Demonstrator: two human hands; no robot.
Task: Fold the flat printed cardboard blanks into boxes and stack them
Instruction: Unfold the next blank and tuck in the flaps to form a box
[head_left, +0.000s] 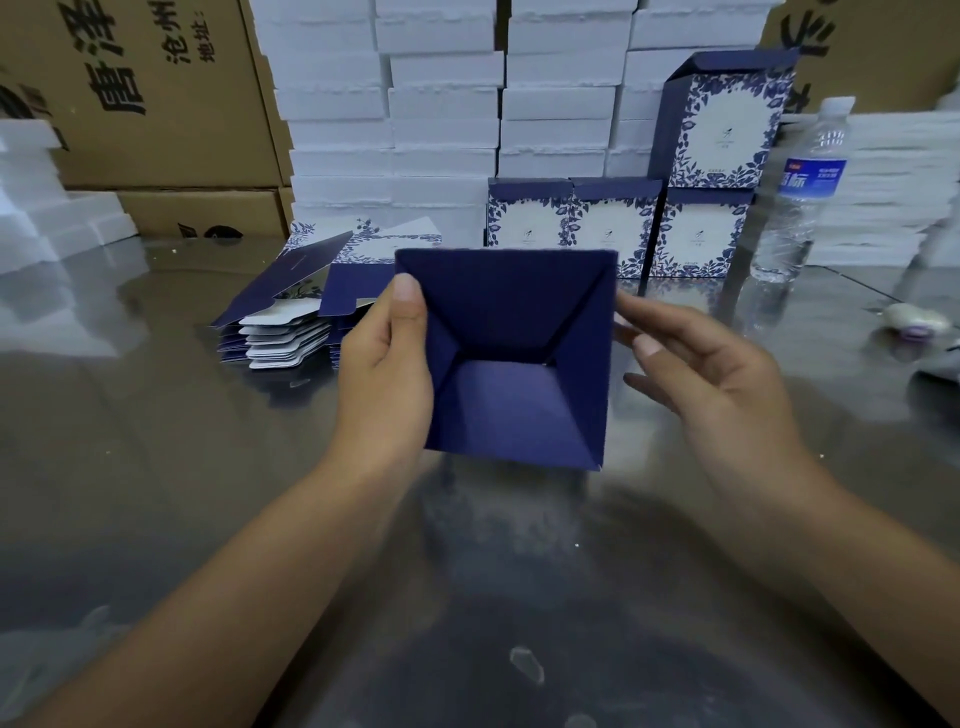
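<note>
A navy box (509, 358), opened but seemingly not yet closed, is held above the tabletop (156, 467) by the left hand (387, 374), whose fingers grip its wall, the right hand (696, 364) being kept beside it with fingers loosely spread; four finished boxes (623, 223) are stacked behind it, and a pile of flat blanks (291, 322) lies unfolded left of it.

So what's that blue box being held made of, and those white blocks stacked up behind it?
The blue box looks like thin matte card: sharp creases, flat folded flaps, no shine. The white blocks seem to be foam, probably polystyrene, judging by their chalky surface and rough edges, though the picture leaves that open.
</note>
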